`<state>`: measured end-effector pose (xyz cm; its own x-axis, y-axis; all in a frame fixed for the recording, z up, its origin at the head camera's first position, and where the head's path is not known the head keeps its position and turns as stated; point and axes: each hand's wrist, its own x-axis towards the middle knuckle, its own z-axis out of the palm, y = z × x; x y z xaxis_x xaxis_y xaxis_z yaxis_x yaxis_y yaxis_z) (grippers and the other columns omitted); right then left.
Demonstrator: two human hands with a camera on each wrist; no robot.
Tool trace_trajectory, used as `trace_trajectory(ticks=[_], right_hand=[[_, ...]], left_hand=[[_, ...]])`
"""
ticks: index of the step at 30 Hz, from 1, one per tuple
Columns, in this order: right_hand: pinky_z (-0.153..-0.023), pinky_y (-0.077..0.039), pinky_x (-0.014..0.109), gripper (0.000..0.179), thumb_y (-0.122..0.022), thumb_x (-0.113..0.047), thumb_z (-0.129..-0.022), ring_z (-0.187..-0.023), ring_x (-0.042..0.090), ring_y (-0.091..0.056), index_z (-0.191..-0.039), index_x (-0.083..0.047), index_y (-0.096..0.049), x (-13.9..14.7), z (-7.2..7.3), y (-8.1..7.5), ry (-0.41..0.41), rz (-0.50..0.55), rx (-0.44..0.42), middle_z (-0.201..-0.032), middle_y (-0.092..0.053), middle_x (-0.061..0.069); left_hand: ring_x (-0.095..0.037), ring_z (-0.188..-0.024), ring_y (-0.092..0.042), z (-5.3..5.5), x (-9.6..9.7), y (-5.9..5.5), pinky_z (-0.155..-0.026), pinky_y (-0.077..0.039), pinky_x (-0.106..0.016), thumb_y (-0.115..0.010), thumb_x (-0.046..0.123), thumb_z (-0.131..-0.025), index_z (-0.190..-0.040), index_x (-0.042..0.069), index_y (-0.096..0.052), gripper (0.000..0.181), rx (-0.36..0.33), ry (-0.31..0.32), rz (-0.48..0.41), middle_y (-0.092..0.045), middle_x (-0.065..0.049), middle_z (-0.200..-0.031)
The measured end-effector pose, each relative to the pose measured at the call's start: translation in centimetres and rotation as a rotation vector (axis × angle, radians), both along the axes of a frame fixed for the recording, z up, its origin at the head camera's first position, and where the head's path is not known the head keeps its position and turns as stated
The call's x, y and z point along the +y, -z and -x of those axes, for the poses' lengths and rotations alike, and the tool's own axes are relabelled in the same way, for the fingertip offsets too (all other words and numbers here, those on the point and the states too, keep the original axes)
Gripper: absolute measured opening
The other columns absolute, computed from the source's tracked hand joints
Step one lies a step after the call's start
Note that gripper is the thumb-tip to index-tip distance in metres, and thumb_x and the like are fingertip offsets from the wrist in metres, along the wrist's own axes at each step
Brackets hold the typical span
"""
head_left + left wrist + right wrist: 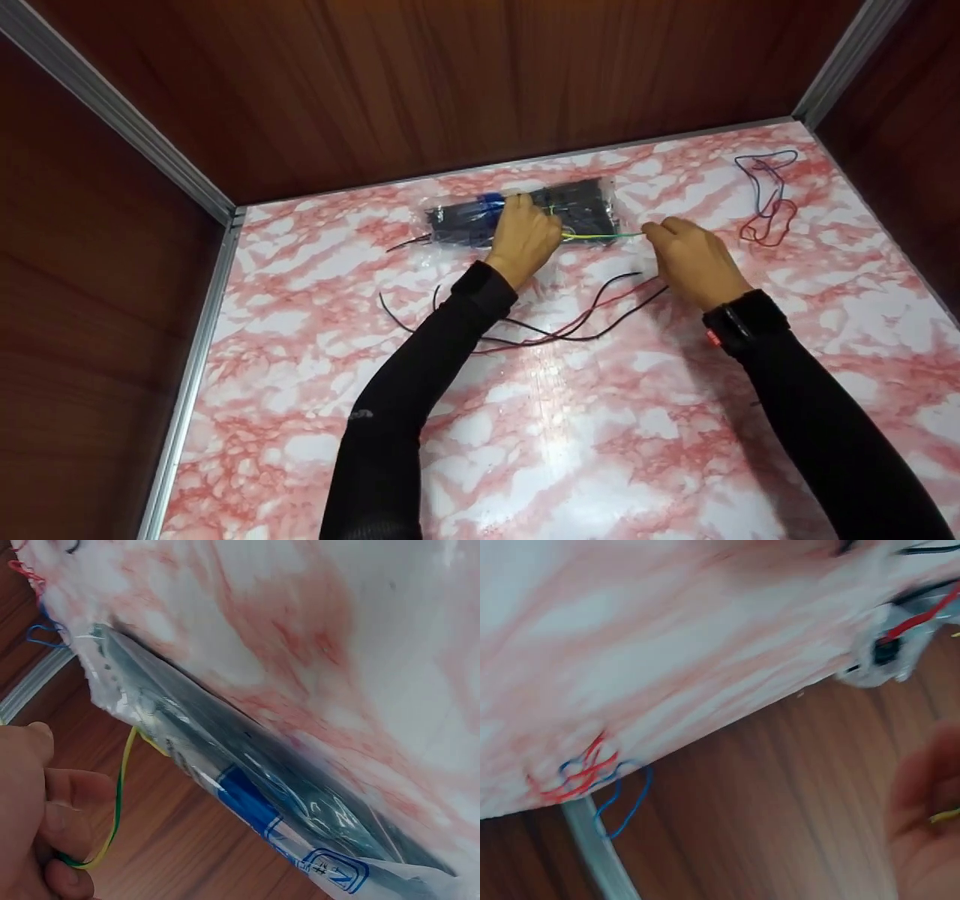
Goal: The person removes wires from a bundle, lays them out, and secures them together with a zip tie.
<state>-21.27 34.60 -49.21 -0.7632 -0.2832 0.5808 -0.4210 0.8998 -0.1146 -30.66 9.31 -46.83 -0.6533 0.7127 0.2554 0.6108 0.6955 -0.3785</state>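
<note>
A yellow-green wire (600, 236) stretches between my two hands. My left hand (525, 236) pinches it in front of a clear plastic bag (581, 202) of long black strips with a blue label. In the left wrist view the wire (118, 795) bends in a loop from the fingers towards the bag (232, 746). My right hand (694, 259) pinches the wire's other part, right of the bag. A short yellow piece (945, 815) shows at its fingers in the right wrist view. The exact wire ends are hidden.
Loose black wires (592, 339) and a red wire (532, 343) lie crossed nearer to me, partly under the arms. A blue wire (757, 180) and a red coiled wire (766, 238) lie at the back right. Wood panels (450, 90) wall in the marbled table (300, 390).
</note>
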Motion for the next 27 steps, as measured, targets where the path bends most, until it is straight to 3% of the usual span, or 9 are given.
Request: trace_trajectory(ticks=[3, 8, 11, 15, 17, 19, 22, 27], right_hand=[[-0.048, -0.045, 0.043, 0.018, -0.048, 0.008, -0.088, -0.058, 0.026, -0.053, -0.091, -0.003, -0.061, -0.2, -0.3, 0.4, -0.024, 0.036, -0.011, -0.070, -0.054, 0.010], [-0.046, -0.040, 0.036, 0.017, -0.046, 0.004, -0.090, -0.052, 0.018, -0.045, -0.081, -0.007, -0.055, -0.3, -1.0, 1.0, -0.067, 0.026, 0.007, -0.063, -0.049, 0.005], [-0.048, -0.040, 0.033, 0.018, -0.047, 0.003, -0.091, -0.054, 0.016, -0.045, -0.080, -0.008, -0.055, -0.1, -1.5, 1.3, -0.115, 0.022, 0.005, -0.064, -0.049, 0.003], [-0.050, -0.039, 0.031, 0.018, -0.049, 0.006, -0.091, -0.057, 0.013, -0.043, -0.080, -0.008, -0.055, 0.5, -2.2, 1.5, -0.149, 0.023, 0.009, -0.065, -0.047, 0.002], [-0.051, -0.040, 0.030, 0.019, -0.049, 0.007, -0.090, -0.058, 0.013, -0.044, -0.082, -0.009, -0.055, 0.6, -2.3, 1.4, -0.161, 0.010, 0.001, -0.066, -0.047, 0.001], [-0.053, -0.043, 0.030, 0.019, -0.049, 0.008, -0.088, -0.060, 0.013, -0.047, -0.087, -0.008, -0.058, 0.7, -2.4, 1.2, -0.178, -0.010, -0.015, -0.068, -0.050, 0.001], [-0.056, -0.049, 0.033, 0.026, -0.049, 0.011, -0.084, -0.064, 0.015, -0.056, -0.098, -0.007, -0.063, 0.6, -2.4, 0.9, -0.214, -0.044, -0.032, -0.073, -0.056, 0.003], [-0.057, -0.051, 0.035, 0.029, -0.051, 0.012, -0.082, -0.067, 0.019, -0.060, -0.103, -0.004, -0.064, 0.8, -2.6, 1.0, -0.237, -0.079, -0.030, -0.075, -0.057, 0.006]], left_hand=[[-0.028, -0.090, -0.061, -0.4, -1.7, -0.2, -0.078, -0.045, -0.041, -0.048, 0.032, -0.098, -0.089, 0.019, -0.071, 0.028, -0.024, 0.102, -0.099, -0.074, -0.003, -0.090], [-0.027, -0.097, -0.056, -0.9, -4.7, 0.0, -0.084, -0.041, -0.043, -0.044, 0.040, -0.101, -0.095, 0.021, -0.066, 0.030, -0.174, 0.258, -0.160, -0.069, 0.003, -0.096], [-0.025, -0.107, -0.053, -1.6, -5.9, 0.1, -0.095, -0.037, -0.044, -0.042, 0.035, -0.102, -0.094, 0.021, -0.064, 0.028, -0.270, 0.348, -0.202, -0.070, 0.005, -0.096], [-0.023, -0.118, -0.057, -2.7, -7.3, 0.1, -0.115, -0.030, -0.045, -0.047, 0.029, -0.101, -0.087, 0.016, -0.067, 0.028, -0.433, 0.478, -0.390, -0.074, 0.003, -0.096], [-0.019, -0.100, -0.063, -3.1, -8.0, 0.1, -0.109, -0.037, -0.038, -0.049, 0.025, -0.101, -0.081, 0.012, -0.064, 0.028, -0.522, 0.541, -0.486, -0.070, -0.001, -0.086], [-0.015, -0.079, -0.060, -3.2, -8.6, 0.0, -0.091, -0.046, -0.031, -0.051, 0.021, -0.100, -0.076, 0.010, -0.060, 0.028, -0.569, 0.576, -0.534, -0.061, -0.002, -0.074], [-0.012, -0.062, -0.046, -3.2, -9.5, 0.1, -0.065, -0.043, -0.029, -0.052, 0.019, -0.100, -0.074, 0.011, -0.054, 0.027, -0.541, 0.547, -0.480, -0.045, 0.001, -0.066], [-0.013, -0.065, -0.053, -3.6, -10.0, 0.5, -0.061, -0.045, -0.032, -0.049, 0.027, -0.102, -0.075, 0.014, -0.055, 0.031, -0.482, 0.348, -0.396, -0.049, 0.003, -0.067]])
